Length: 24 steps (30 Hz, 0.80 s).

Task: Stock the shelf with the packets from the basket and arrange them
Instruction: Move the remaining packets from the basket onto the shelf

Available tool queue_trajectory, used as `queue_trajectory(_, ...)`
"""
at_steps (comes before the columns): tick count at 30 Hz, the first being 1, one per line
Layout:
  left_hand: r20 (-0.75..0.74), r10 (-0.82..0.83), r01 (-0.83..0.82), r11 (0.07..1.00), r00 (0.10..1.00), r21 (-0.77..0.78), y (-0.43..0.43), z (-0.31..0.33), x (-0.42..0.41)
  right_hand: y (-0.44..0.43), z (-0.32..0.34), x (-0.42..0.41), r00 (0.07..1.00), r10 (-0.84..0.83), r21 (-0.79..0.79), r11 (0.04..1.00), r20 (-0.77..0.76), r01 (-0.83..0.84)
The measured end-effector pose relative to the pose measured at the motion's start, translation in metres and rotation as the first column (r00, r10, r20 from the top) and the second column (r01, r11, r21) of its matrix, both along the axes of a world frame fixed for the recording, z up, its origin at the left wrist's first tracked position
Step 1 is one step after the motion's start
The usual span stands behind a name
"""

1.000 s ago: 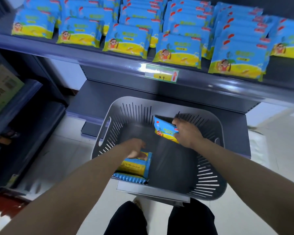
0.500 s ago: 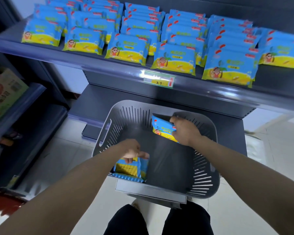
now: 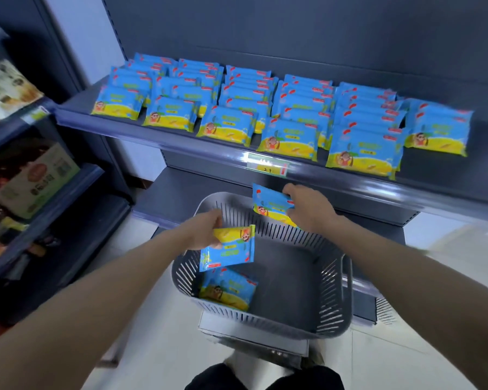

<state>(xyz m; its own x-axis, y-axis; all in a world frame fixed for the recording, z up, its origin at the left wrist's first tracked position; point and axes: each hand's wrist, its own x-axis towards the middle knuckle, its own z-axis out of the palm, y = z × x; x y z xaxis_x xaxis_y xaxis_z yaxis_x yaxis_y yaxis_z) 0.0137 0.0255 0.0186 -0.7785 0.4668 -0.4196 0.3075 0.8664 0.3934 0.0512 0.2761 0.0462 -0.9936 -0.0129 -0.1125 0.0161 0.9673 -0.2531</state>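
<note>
A grey slotted basket (image 3: pixel 330 308) stands on a low step below the shelf. My left hand (image 3: pixel 206 230) grips a blue and yellow packet (image 3: pixel 228 250) by its yellow end, lifted above the basket's left side. My right hand (image 3: pixel 307 209) holds a second packet (image 3: pixel 268 205) above the basket's far rim, just under the shelf edge. One more packet (image 3: pixel 227 289) lies in the basket's near left corner. The dark shelf (image 3: pixel 181 139) carries several rows of the same packets (image 3: pixel 288 136), overlapping front to back.
A price label (image 3: pixel 268 167) sits on the shelf's front rail. To the left, another rack holds boxes (image 3: pixel 34 178) and other goods. A lower dark shelf (image 3: pixel 175 192) lies behind the basket. My legs (image 3: pixel 265 378) stand on pale floor tiles.
Both hands rose out of the basket, each with a packet. The left hand picked its packet off the pile at the near left. The view tilted up, showing more of the shelf.
</note>
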Motion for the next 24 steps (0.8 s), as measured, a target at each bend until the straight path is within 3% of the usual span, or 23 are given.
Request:
queue_trajectory(5,-0.026,-0.114,0.116,0.991,0.993,0.064,0.022,0.041,-0.008,0.009,0.046,0.001,0.993,0.017,0.011,1.0,-0.12,-0.016)
queue_trajectory(10,-0.014,-0.127,0.127,0.96,0.992,0.248,0.055,0.082,-0.012,0.031,0.09,0.008,0.974,-0.026,-0.004,1.0,-0.225,0.026)
queue_trajectory(16,-0.066,-0.088,0.109,0.877,0.994,0.468,0.103,0.134,-0.017,0.077,0.138,0.016,0.916,-0.186,-0.086,0.982,-0.355,0.166)
queue_trajectory(20,-0.026,-0.144,0.13,0.777,0.989,0.616,0.143,0.164,-0.019,0.127,0.164,0.025,0.862,-0.299,-0.116,0.954,-0.409,0.276)
queue_trajectory(24,-0.051,-0.218,0.195,0.717,0.975,0.669,0.188,0.184,-0.023,0.19,0.176,0.036,0.791,-0.413,-0.074,0.9,-0.451,0.429)
